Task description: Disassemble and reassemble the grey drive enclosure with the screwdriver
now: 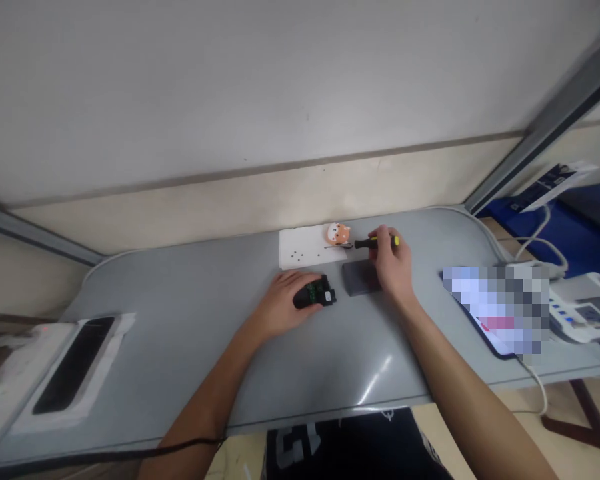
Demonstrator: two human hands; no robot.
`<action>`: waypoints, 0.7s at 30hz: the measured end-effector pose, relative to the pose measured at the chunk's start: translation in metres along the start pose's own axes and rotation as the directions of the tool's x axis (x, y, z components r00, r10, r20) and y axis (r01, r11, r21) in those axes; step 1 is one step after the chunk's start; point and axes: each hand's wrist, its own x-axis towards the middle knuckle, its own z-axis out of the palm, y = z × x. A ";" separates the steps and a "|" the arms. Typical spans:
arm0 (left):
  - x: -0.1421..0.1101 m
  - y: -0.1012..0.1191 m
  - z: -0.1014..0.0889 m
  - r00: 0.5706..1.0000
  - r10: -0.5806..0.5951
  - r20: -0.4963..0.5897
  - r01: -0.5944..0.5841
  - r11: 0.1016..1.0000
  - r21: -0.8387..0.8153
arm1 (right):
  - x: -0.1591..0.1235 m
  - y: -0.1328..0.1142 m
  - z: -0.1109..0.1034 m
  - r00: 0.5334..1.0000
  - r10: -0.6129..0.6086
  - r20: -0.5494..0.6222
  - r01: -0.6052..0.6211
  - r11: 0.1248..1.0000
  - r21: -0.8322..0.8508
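My left hand point(285, 303) rests on the grey table point(190, 327) and grips a small black device with a green circuit board point(316, 294) showing. My right hand point(394, 265) is closed around a screwdriver point(375, 243) with a black and yellow handle, its metal tip pointing left toward an orange cartoon figure point(339, 234). Under my right hand lies a flat dark grey cover point(359, 278). A white sheet of paper point(303, 248) behind them carries several tiny dark screws point(295, 255).
A phone with a blurred screen point(497, 307) lies at the right with a white cable point(535, 380). A white device point(583, 313) sits at the far right. At the left edge, a black phone point(73, 363) lies on a white pad. A wall stands behind the table.
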 end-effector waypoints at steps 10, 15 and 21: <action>-0.004 0.002 0.002 0.996 0.011 -0.084 -0.009 1.000 0.023 | -0.004 0.000 -0.001 0.996 -0.018 0.087 0.006 0.992 0.129; -0.003 -0.005 0.007 0.945 0.034 -0.324 -0.024 0.999 0.032 | -0.014 -0.008 0.000 0.985 -0.029 0.172 0.007 0.992 0.127; -0.002 -0.007 0.009 0.905 0.041 -0.424 -0.055 0.998 -0.021 | -0.022 -0.010 0.003 0.968 -0.019 0.251 -0.018 0.989 0.144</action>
